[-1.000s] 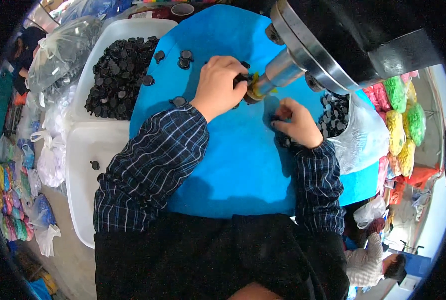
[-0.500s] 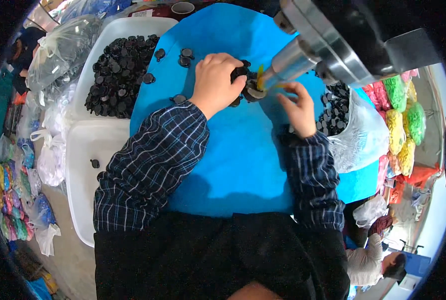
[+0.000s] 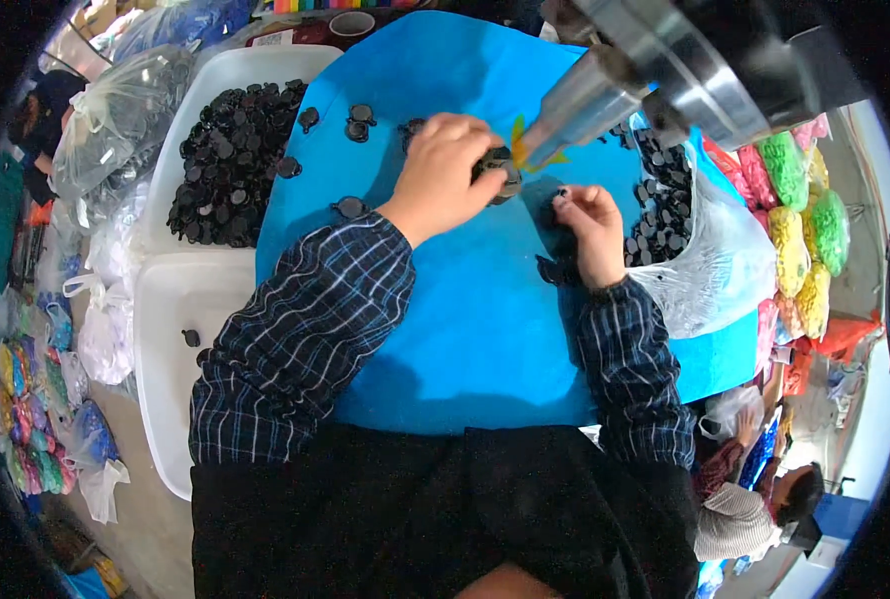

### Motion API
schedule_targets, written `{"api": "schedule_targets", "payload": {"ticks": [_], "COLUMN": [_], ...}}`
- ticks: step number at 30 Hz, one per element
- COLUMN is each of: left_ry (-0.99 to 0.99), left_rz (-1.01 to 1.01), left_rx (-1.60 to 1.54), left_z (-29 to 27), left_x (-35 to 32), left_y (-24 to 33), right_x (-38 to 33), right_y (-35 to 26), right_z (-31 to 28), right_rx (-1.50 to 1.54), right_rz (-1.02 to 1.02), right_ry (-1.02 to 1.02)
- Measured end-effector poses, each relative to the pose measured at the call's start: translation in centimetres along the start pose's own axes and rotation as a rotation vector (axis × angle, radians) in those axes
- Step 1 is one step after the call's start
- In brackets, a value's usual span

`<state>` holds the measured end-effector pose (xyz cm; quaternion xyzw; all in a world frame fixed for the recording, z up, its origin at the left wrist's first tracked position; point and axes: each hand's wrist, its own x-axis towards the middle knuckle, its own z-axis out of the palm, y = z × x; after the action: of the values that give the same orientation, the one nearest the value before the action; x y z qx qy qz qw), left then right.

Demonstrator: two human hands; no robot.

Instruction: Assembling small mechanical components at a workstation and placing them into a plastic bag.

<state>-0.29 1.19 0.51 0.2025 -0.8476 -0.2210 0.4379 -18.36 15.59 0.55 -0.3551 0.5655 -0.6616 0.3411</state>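
Bare hands near the press (image 3: 587, 100), each with a black thing.
Nearest, at 2 o'clock, the right hand (image 3: 595, 235) is narrow, its fingertips pinching a small part (image 3: 562, 197); the bag (image 3: 710, 285), at 3, seems placed for easy reach. Farther, at 12, the left hand (image 3: 443, 172) curls against the block (image 3: 508, 176), perhaps to steady it; whether it grips, I cannot tell. The tray (image 3: 275, 66) is at 10.

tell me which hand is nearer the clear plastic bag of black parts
Right. The right hand is just left of the clear plastic bag; the left hand is farther left, above the blue surface.
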Motion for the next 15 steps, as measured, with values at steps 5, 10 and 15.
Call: {"api": "schedule_targets", "payload": {"ticks": [5,10,15], "left_ry": [-0.03,0.042,0.035], "left_rz": [0.004,-0.11,-0.108], "left_rx": [0.042,0.045,0.032], "left_z": [-0.1,-0.4,-0.5], "left_x": [0.2,0.2,0.0], "left_y": [-0.4,-1.4,-1.2], "right_x": [2.1,2.5,2.7], "right_y": [0.0,0.9,-0.1], "right_z": [1.5,3.3,2.6], "right_rx": [0.352,-0.11,-0.281], "right_rz": [0.148,-0.082,-0.057], "right_ry": [-0.126,-0.242,-0.176]}}
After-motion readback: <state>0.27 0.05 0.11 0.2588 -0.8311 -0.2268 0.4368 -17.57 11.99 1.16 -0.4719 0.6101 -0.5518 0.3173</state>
